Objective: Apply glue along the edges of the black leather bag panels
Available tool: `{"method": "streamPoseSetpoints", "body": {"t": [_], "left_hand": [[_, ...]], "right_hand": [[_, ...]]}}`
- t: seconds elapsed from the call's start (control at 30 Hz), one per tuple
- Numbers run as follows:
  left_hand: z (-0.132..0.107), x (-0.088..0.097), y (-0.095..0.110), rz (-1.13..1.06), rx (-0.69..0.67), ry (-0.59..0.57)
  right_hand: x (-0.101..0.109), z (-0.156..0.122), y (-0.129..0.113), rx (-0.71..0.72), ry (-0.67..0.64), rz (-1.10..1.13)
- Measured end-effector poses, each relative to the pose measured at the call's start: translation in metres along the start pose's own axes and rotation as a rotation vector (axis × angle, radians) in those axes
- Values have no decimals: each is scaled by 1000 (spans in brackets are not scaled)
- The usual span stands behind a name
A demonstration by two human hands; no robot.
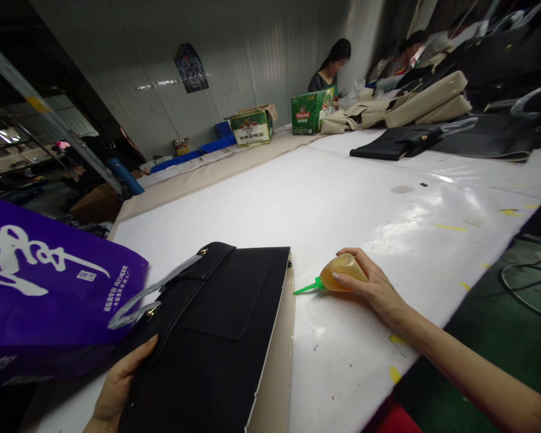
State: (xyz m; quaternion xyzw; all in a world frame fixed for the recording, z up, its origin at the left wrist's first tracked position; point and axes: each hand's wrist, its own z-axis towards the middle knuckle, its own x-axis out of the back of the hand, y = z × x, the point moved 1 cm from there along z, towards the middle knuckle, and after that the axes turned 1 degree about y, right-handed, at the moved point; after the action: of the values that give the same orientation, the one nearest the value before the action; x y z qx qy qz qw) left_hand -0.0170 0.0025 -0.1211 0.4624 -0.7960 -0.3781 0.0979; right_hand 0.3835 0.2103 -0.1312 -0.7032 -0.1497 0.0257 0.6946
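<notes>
In the head view, my left hand [125,376] grips the near left side of a black bag piece [225,313], thumb on top and the other fingers hidden beneath. The piece has gold-coloured fittings and a plastic-wrapped handle [162,282] on its left, and a pale inner side shows along its right edge. My right hand [365,279] is closed round a squeeze bottle [342,270] of amber liquid. Its green nozzle [309,287] points left, the tip at or very near the pale right edge; I cannot tell whether it touches.
A purple bag [49,294] stands at the left. Across the white table [252,198] are a green box [306,113], an open carton [252,126], black bag pieces [394,143] and beige pieces [426,102]. A person [329,69] sits at the far side, others farther right.
</notes>
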Motion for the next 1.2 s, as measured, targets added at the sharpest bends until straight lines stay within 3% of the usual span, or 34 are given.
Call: {"method": "streamPoseSetpoints", "body": {"t": [0.13, 0.33, 0.43, 0.6, 0.8, 1.0, 1.2], "left_hand": [[-12, -13, -1, -6, -48, -5], [-13, -14, -1, -35, -59, -6], [-9, -10, 0, -16, -102, -12], [-18, -16, -2, -53, 41, -39], [-20, -21, -12, -60, 92, -38], [-12, -17, -16, -87, 95, -29], [-14, -20, -17, -74, 119, -42]], "right_hand": [[-4, -16, -7, -71, -145, 42], [-5, -16, -4, -14, 23, 4], [-9, -30, -3, -25, -13, -60], [-17, -60, -2, -87, -172, -57], [-15, -53, 1, -26, -19, -87], [-20, -76, -2, -96, -221, -52], [-18, -75, -3, -65, -95, -111]]}}
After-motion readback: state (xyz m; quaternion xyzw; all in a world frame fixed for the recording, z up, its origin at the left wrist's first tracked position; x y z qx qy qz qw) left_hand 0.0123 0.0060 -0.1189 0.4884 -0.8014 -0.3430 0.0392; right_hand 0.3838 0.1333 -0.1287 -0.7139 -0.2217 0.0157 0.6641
